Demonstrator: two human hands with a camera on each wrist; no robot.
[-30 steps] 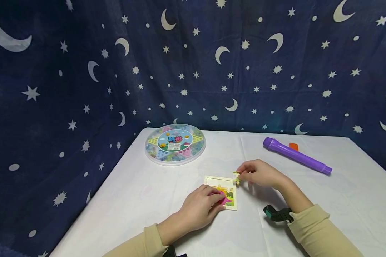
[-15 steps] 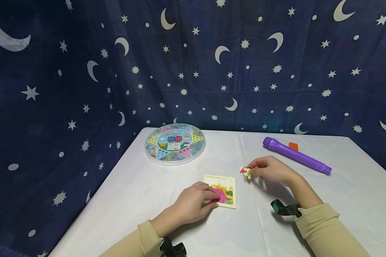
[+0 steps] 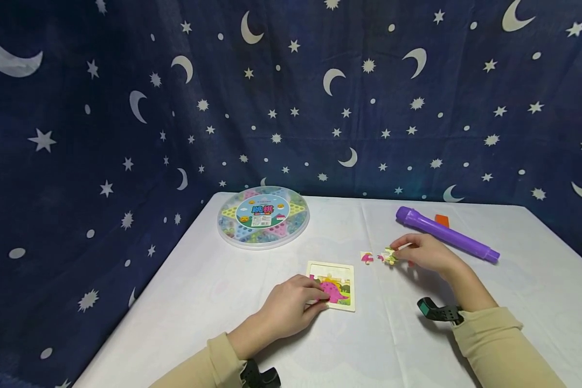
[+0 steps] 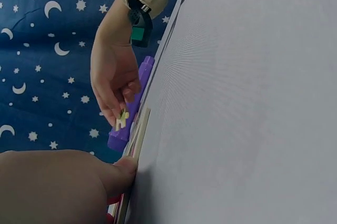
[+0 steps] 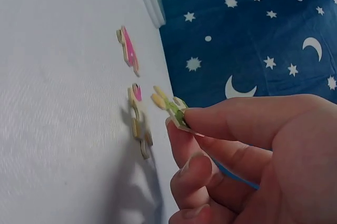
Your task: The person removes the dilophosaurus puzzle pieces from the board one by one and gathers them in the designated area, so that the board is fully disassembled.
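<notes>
My left hand (image 3: 293,304) holds the near left corner of a square puzzle board (image 3: 351,288) with a pink dinosaur picture. Its thumb lies along the near rim and its fingers on the picture. Along the board's far side, pale backing shows. To the right, my right hand (image 3: 424,253) pinches a green and yellow jigsaw piece (image 5: 176,112) between thumb and fingers, just above the table. A small red patch shows under that hand. Beside it, a pink and cream jigsaw piece (image 3: 367,257) lies on the cloth, with another piece (image 5: 134,110) between it and the hand.
A purple toy microphone (image 3: 446,234) lies beyond my right hand, with an orange object (image 3: 442,220) behind it. At the back left is a round Chinese checkers box (image 3: 263,218). A dark star-and-moon curtain (image 3: 291,97) hangs behind the white-covered table (image 3: 199,291).
From above the board's far right corner, my right hand has moved right. Pieces that were in or at its fingers now lie on the cloth. My left hand has slid slightly left on the board.
</notes>
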